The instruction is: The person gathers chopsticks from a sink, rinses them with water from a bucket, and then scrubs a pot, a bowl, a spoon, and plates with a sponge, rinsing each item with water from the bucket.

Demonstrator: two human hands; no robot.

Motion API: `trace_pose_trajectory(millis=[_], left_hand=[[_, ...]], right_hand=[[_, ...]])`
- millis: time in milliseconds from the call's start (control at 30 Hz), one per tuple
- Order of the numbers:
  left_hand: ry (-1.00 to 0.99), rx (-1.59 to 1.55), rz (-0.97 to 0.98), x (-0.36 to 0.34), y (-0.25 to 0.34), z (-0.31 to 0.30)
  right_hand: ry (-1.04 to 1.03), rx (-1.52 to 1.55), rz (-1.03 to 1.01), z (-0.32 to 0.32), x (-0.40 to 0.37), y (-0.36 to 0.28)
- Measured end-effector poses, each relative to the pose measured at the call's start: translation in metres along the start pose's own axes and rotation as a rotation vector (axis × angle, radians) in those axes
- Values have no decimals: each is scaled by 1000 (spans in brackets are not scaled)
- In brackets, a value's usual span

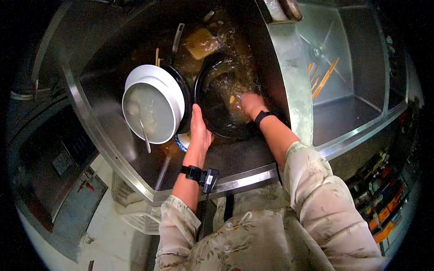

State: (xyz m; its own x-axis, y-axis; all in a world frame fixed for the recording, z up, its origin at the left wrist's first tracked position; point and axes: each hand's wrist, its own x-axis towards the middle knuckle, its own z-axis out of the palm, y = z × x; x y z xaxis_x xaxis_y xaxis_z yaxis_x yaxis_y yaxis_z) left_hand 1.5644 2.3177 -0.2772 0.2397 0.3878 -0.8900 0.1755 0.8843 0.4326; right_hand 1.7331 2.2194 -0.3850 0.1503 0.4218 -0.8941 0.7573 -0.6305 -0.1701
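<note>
A large round black bowl (211, 128) lies in the water of the sink. My left hand (199, 131) grips its near left rim, with one digit pointing up along the edge and the rest hidden. Inside the bowl, my right hand (252, 104) is curled in the splashing water. Motion and water blur its fingers, and what they hold cannot be made out. Left of my left hand, a white bowl (179, 108) holds cloudy liquid and a metal spoon (145, 135). A blue-patterned white dish (182, 142) shows partly behind my left wrist.
A yellowish block-like object (201, 44) sits in the water at the back, near a slotted metal handle (178, 38). Right of the metal divider (294, 77), several chopsticks (326, 77) lie in a second basin. A white plastic basket (142, 219) stands below the sink's front edge.
</note>
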Motion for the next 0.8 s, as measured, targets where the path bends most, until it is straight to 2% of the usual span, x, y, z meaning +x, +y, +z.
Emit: trace_pose_trajectory(millis=[33, 100, 133, 200, 233, 267, 333, 367, 400, 467, 500, 533, 600, 633, 667, 733, 800], left_hand=[[-2, -1, 5, -1, -3, 1], [136, 84, -46, 5, -4, -1], [135, 80, -39, 13, -11, -8], [-113, -125, -4, 34, -29, -27], [-193, -142, -38, 38, -31, -33], [-12, 45, 28, 23, -20, -18], [41, -40, 11, 28, -26, -19], [-93, -112, -53, 36, -31, -31], [-85, -108, -59, 33, -28, -28], [-154, -210, -12, 20, -17, -16], [-193, -241, -72, 21, -16, -18], [-190, -235, -76, 18, -14, -17], [-183, -244, -40, 11, -7, -9], [-181, -241, -40, 9, -3, -7], [-228, -308, -35, 8, 0, -4], [-272, -375, -34, 7, -2, -6], [-342, -340, -32, 16, -8, -18]], right_hand=[[5, -1, 0, 6, -11, -8], [-146, 61, -275, 15, -24, -32], [-222, 90, -414, 16, -23, -44], [-54, 404, -642, 46, 19, -71], [126, 687, -534, 25, 16, -86], [310, 967, -418, 0, 13, -96], [264, 1377, -442, -26, 53, -93], [374, 1567, -382, -37, 61, -90], [487, 1753, -312, -47, 67, -85], [880, 1513, 162, -40, 99, -76], [969, 1461, 247, -72, 42, -85], [967, 1467, 253, -68, 44, -87], [682, 1622, -395, -52, 55, -90], [554, 1626, -452, -45, 56, -100], [323, 1586, -524, -51, 19, -101], [-18, 1349, -784, -25, 7, -91], [18, 953, -781, -11, -35, -69]])
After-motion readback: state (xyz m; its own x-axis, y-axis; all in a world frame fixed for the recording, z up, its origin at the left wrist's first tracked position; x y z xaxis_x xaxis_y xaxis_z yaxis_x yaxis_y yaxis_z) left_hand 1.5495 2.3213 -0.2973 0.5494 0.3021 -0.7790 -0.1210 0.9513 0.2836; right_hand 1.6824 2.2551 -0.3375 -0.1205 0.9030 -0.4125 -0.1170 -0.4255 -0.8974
